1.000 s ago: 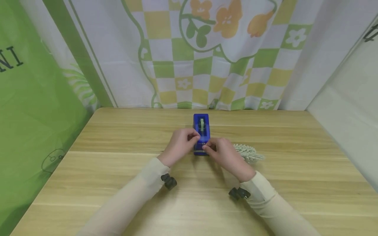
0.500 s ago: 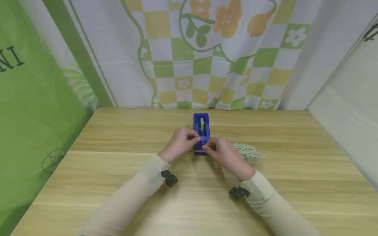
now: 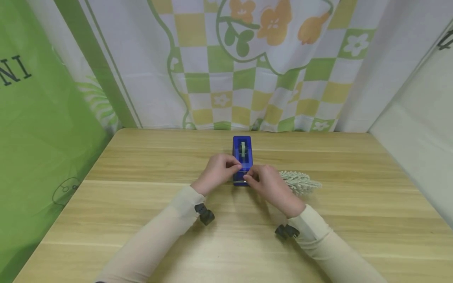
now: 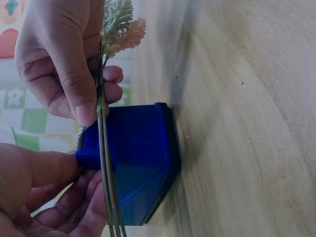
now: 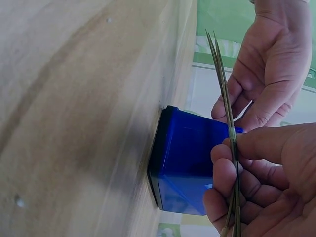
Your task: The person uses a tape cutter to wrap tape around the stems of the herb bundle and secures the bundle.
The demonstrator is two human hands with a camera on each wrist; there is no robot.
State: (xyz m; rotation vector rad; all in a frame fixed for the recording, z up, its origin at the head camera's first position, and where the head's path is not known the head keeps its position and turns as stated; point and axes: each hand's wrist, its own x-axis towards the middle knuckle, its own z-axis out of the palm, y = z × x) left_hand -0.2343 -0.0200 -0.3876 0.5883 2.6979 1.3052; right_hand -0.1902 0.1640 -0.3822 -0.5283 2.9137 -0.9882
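Observation:
A blue tape dispenser [image 3: 242, 146] with a pale roll inside stands on the wooden table. My left hand [image 3: 218, 171] is at its front left, thumb and fingertips gripping near the dispenser's front lip, beside the toothed cutter. My right hand [image 3: 270, 184] pinches a bundle of thin flower stems [image 5: 226, 98] between thumb and fingers, right in front of the dispenser. A narrow pale band [image 5: 232, 132] circles the stems close to the right thumb. Pale green sprays [image 3: 299, 182] stick out to the right past that hand; an orange-brown spray [image 4: 129, 38] shows beside them in the left wrist view.
The light wooden table [image 3: 177, 251] runs back to a checked, flowered curtain [image 3: 226, 78]. A green cloth [image 3: 46, 129] hangs along the left and a white sheet [image 3: 417, 118] along the right. Both wrists carry dark camera mounts [image 3: 204, 214].
Hardly anything differs. The pale green sprays have shifted slightly to the right, and the left wrist has risen a little; both hands keep their holds beside the tape dispenser.

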